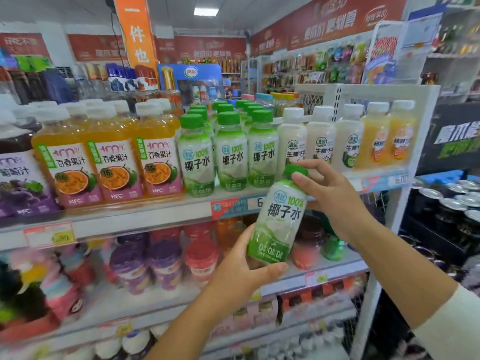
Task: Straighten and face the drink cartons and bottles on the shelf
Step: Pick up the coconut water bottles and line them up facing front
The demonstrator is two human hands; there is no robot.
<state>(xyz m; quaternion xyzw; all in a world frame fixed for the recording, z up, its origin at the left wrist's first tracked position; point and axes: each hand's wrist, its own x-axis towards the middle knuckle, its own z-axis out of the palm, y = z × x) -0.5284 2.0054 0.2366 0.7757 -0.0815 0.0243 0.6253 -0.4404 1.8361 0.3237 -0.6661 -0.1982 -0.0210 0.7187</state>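
Note:
I hold a green-capped coconut water bottle [280, 216] in front of the shelf, tilted slightly right, label facing me. My left hand [244, 271] grips its base from below. My right hand [330, 193] pinches its cap and neck. On the top shelf [145, 216] behind it stand rows of the same coconut water bottles [230, 152], labels forward. Left of them are orange passion-fruit juice bottles [114, 157], and right of them white coconut milk bottles [319, 141].
Purple grape juice bottles [18, 172] stand at the far left. Yellow-orange drinks [389, 136] fill the shelf's right end by a white upright [426, 141]. Lower shelves hold pink, purple and red bottles [166, 258]. Stacked cans [452, 203] sit at the right.

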